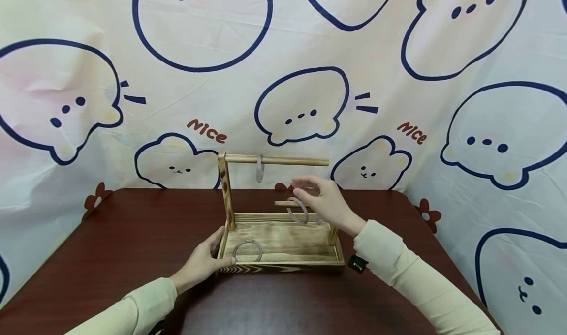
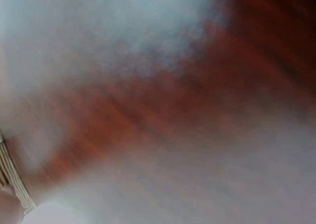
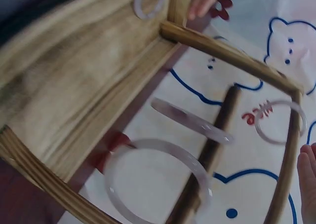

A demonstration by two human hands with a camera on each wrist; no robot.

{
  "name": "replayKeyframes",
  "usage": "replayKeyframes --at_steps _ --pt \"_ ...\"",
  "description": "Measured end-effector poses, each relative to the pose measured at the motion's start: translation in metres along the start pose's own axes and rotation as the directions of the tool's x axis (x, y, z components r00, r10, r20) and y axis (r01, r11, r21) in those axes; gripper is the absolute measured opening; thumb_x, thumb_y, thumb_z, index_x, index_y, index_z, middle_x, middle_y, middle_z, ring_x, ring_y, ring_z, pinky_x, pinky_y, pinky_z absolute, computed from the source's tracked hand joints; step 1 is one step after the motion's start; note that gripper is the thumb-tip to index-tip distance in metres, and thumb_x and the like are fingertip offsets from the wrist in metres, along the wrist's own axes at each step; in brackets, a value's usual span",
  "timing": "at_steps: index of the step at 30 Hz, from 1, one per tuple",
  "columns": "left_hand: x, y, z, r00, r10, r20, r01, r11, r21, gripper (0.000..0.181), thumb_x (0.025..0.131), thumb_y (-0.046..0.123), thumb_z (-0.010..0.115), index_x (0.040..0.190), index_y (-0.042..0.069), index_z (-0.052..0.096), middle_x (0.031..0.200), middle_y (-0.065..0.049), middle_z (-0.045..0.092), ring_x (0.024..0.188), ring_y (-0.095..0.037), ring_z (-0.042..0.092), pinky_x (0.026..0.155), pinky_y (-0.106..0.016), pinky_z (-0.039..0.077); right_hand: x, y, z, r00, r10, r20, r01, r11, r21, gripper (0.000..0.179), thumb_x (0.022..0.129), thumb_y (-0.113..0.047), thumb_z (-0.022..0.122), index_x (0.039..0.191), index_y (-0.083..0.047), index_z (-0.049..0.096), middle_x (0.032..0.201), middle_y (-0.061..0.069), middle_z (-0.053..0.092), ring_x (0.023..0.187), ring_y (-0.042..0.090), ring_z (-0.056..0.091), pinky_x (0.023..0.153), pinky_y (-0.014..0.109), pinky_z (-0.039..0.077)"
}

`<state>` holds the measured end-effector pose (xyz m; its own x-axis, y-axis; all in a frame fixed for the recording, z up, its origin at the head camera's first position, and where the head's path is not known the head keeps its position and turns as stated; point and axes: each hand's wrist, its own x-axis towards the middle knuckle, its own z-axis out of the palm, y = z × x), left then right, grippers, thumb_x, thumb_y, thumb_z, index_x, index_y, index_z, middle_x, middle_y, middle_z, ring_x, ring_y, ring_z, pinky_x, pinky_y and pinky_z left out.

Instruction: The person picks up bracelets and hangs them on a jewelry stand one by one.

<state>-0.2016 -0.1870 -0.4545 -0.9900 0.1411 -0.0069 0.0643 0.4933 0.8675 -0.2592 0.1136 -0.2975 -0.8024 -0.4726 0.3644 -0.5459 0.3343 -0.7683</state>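
A wooden bangle stand (image 1: 283, 266) with a tray base stands on the table. My left hand (image 1: 201, 258) grips the tray's left front corner, thumb over the front rim. One pale bangle (image 1: 260, 170) hangs on the upper bar (image 1: 297, 161). Two more hang on the lower bar (image 1: 281, 203): a nearer bangle (image 3: 112, 182) and another bangle (image 3: 192, 120) behind it. A further bangle (image 1: 248, 240) leans inside the tray at the front left. Just above the lower bar is my right hand (image 1: 328, 199), fingers loosely bent; the right wrist view shows its fingertips apart from the bangles.
The dark red-brown table (image 1: 150, 231) reaches back to a patterned cloth (image 1: 301, 45) hanging behind and at the sides. The left wrist view is mostly blurred, with a bit of tray edge (image 2: 15, 177) at its lower left.
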Motion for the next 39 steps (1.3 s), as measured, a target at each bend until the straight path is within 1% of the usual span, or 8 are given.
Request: replayKeyframes --at_steps 9,16,21,24,29,31,36,39 --pt "0.001 0.001 -0.001 1.000 0.004 -0.005 -0.004 1.000 0.007 0.095 0.077 0.030 0.073 0.148 0.006 0.013 0.151 -0.016 0.018 0.134 -0.038 0.026 0.103 -0.049 0.032 -0.016 0.006 0.015 0.989 0.018 0.144 -0.009 0.998 -0.063 0.032 0.091 -0.024 0.058 0.121 -0.014 0.059 0.119 0.004 0.062 0.106 0.016 0.061 0.086 0.031 0.050" --pt "0.002 0.001 -0.002 1.000 0.007 -0.001 -0.007 1.000 0.004 0.095 0.078 0.030 0.073 0.148 0.007 0.013 0.151 -0.017 0.017 0.134 -0.037 0.025 0.104 -0.050 0.031 -0.030 0.019 0.038 0.942 0.036 0.333 0.004 0.993 -0.119 0.037 0.091 -0.028 0.057 0.126 -0.014 0.055 0.123 0.005 0.059 0.112 0.016 0.056 0.094 0.033 0.045" --pt "0.002 -0.001 -0.002 1.000 0.016 0.003 -0.016 1.000 -0.003 0.095 0.079 0.029 0.073 0.148 0.006 0.012 0.152 -0.016 0.016 0.135 -0.036 0.023 0.105 -0.053 0.027 -0.038 0.029 0.052 0.928 0.051 0.369 -0.028 0.997 -0.069 0.036 0.092 -0.020 0.056 0.126 -0.009 0.055 0.122 0.009 0.059 0.114 0.021 0.055 0.096 0.039 0.043" --pt "0.001 -0.002 -0.001 1.000 0.008 0.005 -0.008 1.000 -0.010 0.095 0.079 0.029 0.072 0.148 0.007 0.012 0.152 -0.016 0.016 0.135 -0.037 0.022 0.105 -0.054 0.026 -0.040 0.036 0.059 0.925 0.059 0.375 -0.033 0.997 -0.077 0.033 0.093 -0.019 0.054 0.125 -0.009 0.056 0.122 0.010 0.059 0.112 0.020 0.056 0.096 0.038 0.044" --pt "0.001 0.000 -0.002 1.000 0.000 0.009 0.000 1.000 -0.019 0.094 0.079 0.028 0.073 0.148 0.008 0.012 0.152 -0.017 0.016 0.135 -0.038 0.023 0.104 -0.054 0.028 -0.041 0.051 0.071 0.914 0.059 0.402 0.007 0.987 -0.159 0.032 0.095 -0.016 0.050 0.125 -0.009 0.055 0.124 0.007 0.058 0.112 0.018 0.055 0.094 0.031 0.045" --pt "0.001 0.001 -0.002 1.000 0.005 0.009 -0.005 1.000 -0.017 0.094 0.078 0.028 0.073 0.148 0.008 0.012 0.152 -0.017 0.016 0.134 -0.038 0.024 0.104 -0.054 0.028 -0.040 0.059 0.075 0.903 0.034 0.429 0.065 0.975 -0.213 0.034 0.095 -0.016 0.050 0.128 -0.011 0.053 0.127 0.007 0.056 0.112 0.019 0.055 0.092 0.032 0.046" --pt "0.001 0.000 -0.001 1.000 0.003 -0.002 -0.003 1.000 0.004 0.095 0.078 0.030 0.073 0.148 0.008 0.013 0.152 -0.015 0.016 0.134 -0.038 0.026 0.104 -0.053 0.029 -0.029 0.075 0.082 0.851 -0.054 0.523 0.224 0.937 -0.268 0.041 0.096 -0.016 0.049 0.135 -0.010 0.045 0.136 0.009 0.049 0.120 0.020 0.050 0.094 0.032 0.045" --pt "0.001 -0.001 0.000 1.000 -0.017 -0.005 0.017 1.000 0.004 0.095 0.077 0.032 0.073 0.148 0.011 0.014 0.153 -0.013 0.017 0.134 -0.038 0.027 0.103 -0.052 0.031 -0.020 0.079 0.088 0.826 -0.051 0.562 0.227 0.941 -0.249 0.044 0.096 -0.019 0.049 0.138 -0.009 0.041 0.139 0.009 0.044 0.125 0.020 0.045 0.098 0.033 0.042"
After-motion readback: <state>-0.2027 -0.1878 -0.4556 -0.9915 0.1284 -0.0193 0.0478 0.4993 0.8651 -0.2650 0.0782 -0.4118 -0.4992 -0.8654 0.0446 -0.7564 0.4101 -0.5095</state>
